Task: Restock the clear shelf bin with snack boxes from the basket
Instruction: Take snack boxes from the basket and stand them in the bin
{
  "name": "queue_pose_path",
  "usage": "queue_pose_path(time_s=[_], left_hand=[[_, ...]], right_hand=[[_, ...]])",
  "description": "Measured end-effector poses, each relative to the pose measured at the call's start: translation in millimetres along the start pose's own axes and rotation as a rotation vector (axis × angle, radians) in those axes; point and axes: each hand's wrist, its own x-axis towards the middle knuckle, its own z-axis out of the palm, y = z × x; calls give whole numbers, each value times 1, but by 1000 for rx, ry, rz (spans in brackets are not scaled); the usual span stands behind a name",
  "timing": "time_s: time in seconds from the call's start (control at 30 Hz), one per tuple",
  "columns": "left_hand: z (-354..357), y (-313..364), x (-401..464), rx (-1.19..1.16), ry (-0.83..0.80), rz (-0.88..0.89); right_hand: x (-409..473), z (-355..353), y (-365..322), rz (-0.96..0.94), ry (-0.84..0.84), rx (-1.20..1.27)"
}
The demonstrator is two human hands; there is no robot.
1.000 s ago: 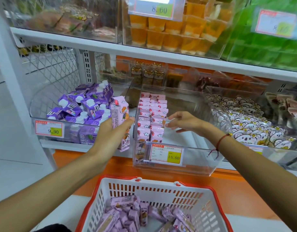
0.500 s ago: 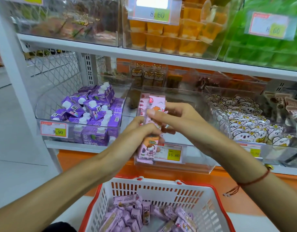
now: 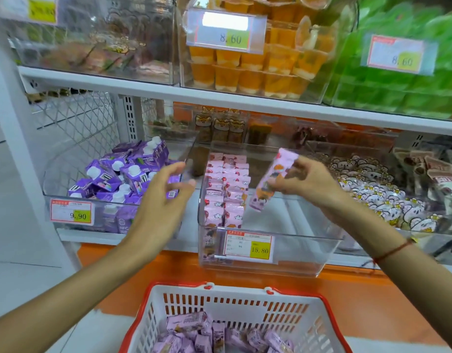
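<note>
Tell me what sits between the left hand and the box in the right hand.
In the head view, two rows of pink boxes standing in the clear bin.

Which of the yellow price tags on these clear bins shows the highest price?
The tag reading 15.80, on the front of the middle clear bin with the pink snack boxes. The others read 9.90 and 8.60.

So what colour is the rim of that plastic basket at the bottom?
Red: the white slotted plastic basket has a red rim, seen plainly in the head view.
</note>
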Motion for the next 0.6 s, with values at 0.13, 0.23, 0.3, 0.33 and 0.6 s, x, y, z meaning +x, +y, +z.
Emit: queue_pose_path(time_s=[0.13,0.23,0.3,0.33,0.6], left_hand=[[14,-20,-5,-68,-155,-112],[18,-24,-9,-77,-186,-74],[18,-26,-9,-78,-166,-69],[18,-26,-8,-79,-154,-72],[17,-24,-9,-107,-161,-88]], right_hand=[[26,26,25,183,-219,-305],[41,42,41,215,-196,-450],[48,46,46,272,-179,-423],[51,47,47,297,-191,-403],[50,50,45,389,-225,-148]])
